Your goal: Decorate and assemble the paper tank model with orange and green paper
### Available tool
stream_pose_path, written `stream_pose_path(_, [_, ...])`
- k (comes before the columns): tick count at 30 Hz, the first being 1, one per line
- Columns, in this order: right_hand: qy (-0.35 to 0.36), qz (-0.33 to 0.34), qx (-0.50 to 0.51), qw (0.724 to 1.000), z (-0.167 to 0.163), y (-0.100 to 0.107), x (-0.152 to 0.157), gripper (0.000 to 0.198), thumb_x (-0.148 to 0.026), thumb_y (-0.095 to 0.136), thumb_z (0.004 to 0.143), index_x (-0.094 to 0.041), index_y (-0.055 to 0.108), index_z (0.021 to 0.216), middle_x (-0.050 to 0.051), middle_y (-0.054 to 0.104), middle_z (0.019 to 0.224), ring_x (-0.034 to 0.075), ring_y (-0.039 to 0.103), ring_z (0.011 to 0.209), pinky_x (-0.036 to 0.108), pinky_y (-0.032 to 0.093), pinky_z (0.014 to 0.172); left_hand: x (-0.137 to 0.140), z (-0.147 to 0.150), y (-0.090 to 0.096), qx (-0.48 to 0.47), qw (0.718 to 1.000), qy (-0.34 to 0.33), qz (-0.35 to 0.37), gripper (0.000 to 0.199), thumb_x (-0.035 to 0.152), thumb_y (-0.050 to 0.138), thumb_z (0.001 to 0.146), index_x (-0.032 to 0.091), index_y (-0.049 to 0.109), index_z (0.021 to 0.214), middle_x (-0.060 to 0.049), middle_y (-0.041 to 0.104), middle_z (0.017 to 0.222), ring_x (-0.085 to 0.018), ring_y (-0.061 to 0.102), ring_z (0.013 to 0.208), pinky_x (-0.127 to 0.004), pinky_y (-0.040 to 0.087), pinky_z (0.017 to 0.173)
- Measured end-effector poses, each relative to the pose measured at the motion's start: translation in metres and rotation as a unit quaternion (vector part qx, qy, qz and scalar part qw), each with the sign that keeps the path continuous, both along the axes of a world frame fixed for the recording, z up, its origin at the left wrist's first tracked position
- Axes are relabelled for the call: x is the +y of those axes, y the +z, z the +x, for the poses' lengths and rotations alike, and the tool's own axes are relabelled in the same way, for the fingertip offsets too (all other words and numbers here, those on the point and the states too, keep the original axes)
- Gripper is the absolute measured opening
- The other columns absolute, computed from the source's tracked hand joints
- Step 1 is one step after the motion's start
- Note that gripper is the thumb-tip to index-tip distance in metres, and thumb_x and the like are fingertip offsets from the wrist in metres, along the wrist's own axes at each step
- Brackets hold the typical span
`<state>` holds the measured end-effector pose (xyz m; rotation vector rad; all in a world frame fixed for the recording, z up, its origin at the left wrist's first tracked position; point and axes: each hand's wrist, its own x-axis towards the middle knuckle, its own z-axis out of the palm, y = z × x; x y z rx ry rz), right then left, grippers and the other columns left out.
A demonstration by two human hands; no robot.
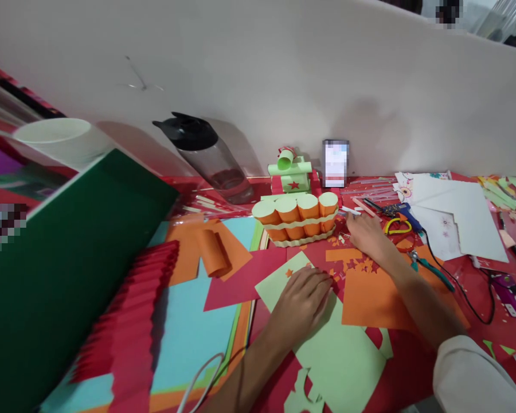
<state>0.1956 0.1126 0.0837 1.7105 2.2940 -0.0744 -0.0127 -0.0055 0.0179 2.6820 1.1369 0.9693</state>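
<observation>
The person's left forearm (pixel 253 361) enters from the near edge and extends far and to the right. The left hand (pixel 303 298) is palm down, back up, fingers side by side and slightly bent. The right forearm (pixel 419 292) extends far and leftward from a pale sleeve (pixel 473 364). The right hand (pixel 367 232) is positioned farther out, back up; its grip cannot be determined.
</observation>
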Motion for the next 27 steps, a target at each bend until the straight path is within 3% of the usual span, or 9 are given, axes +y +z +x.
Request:
stream_pose_path(7, [-0.028,0.035,0.037,0.998,-0.001,0.006,0.002,0.036,-0.010,0.054,0.094,-0.011,0.056,0.131,0.022,0.075,0.113,0.033,0.071,0.111,0.037,0.055,0.083,0.000,0.001,0.001,-0.005,1.000,-0.007,0.002,0.023,0.016,0.053,0.102,0.017,0.074,0.111,-0.009,0.080,0.108,-0.025,0.071,0.103,-0.043,0.057,0.096])
stream_pose_path(11, [-0.044,0.085,0.185,0.978,0.007,0.016,0.008,0.023,-0.018,0.057,0.095,-0.019,0.058,0.118,0.013,0.075,0.112,0.029,0.071,0.104,0.034,0.051,0.082,0.001,0.001,0.003,-0.013,1.000,-0.014,-0.006,0.023,0.016,0.054,0.101,0.018,0.074,0.111,-0.009,0.080,0.106,-0.024,0.071,0.102,-0.042,0.058,0.095])
stream_pose_path(15, [-0.003,0.099,0.319,0.943,0.018,0.031,0.008,0.022,-0.018,0.057,0.095,-0.020,0.057,0.116,0.009,0.072,0.114,0.025,0.067,0.105,0.034,0.049,0.090,0.001,0.000,0.003,-0.024,1.000,-0.014,-0.009,0.022,0.015,0.053,0.101,0.017,0.072,0.111,-0.008,0.080,0.107,-0.025,0.071,0.102,-0.041,0.056,0.095])
stream_pose_path(18, [0.046,0.038,0.346,0.936,0.026,0.043,0.000,0.022,-0.020,0.052,0.099,-0.018,0.057,0.120,0.010,0.069,0.115,0.024,0.066,0.104,0.034,0.049,0.091,0.001,-0.001,0.001,-0.024,1.000,0.004,-0.003,0.023,0.014,0.052,0.102,0.017,0.069,0.118,-0.008,0.080,0.110,-0.024,0.071,0.101,-0.041,0.056,0.093])
stream_pose_path(21, [0.143,-0.086,0.289,0.943,0.026,0.048,-0.013,0.026,-0.019,0.044,0.103,-0.020,0.060,0.123,0.010,0.064,0.122,0.023,0.066,0.107,0.035,0.049,0.092,0.001,-0.002,-0.001,-0.022,0.998,0.054,0.014,0.034,0.014,0.054,0.102,0.016,0.060,0.135,-0.012,0.077,0.117,-0.025,0.072,0.104,-0.039,0.056,0.091])
stream_pose_path(24, [0.190,-0.194,0.254,0.928,0.014,0.045,-0.026,0.028,-0.021,0.044,0.105,-0.023,0.059,0.129,0.010,0.062,0.127,0.022,0.067,0.103,0.033,0.050,0.086,0.002,-0.004,-0.004,-0.022,0.995,0.092,0.029,0.044,0.016,0.052,0.103,0.018,0.051,0.147,-0.014,0.075,0.123,-0.026,0.072,0.107,-0.038,0.057,0.090])
stream_pose_path(27, [0.209,-0.230,0.251,0.917,0.000,0.041,-0.033,0.024,-0.027,0.050,0.106,-0.021,0.061,0.126,0.010,0.066,0.122,0.023,0.067,0.104,0.033,0.050,0.086,0.003,-0.006,-0.003,-0.026,0.994,0.102,0.031,0.038,0.018,0.052,0.105,0.019,0.053,0.143,-0.013,0.075,0.119,-0.025,0.072,0.104,-0.037,0.057,0.087])
